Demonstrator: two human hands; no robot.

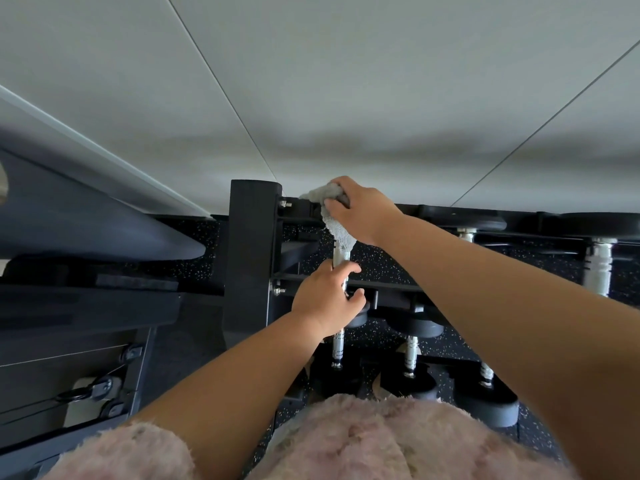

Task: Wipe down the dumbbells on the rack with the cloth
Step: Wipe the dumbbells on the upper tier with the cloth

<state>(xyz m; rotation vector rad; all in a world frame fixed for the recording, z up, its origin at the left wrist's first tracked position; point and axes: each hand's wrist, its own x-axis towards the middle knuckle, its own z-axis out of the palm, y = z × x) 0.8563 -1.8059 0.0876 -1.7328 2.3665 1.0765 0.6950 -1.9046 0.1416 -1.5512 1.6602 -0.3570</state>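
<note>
A black dumbbell rack (251, 251) stands against a pale wall. At its left end lies a small dumbbell with a chrome handle (338, 259). My left hand (327, 299) grips the near part of that handle. My right hand (363, 211) holds a grey cloth (329, 209) bunched over the dumbbell's far end, and a strip of the cloth hangs down along the handle. More dumbbells with black heads and chrome handles sit on the upper tier to the right (597, 268) and on the lower tier (414, 355).
The rack's black upright post stands just left of my hands. A dark machine with cables and pulleys (100, 386) fills the left side. Speckled black rubber flooring (381, 261) shows through the rack. Fuzzy pink clothing (363, 441) covers the bottom of the view.
</note>
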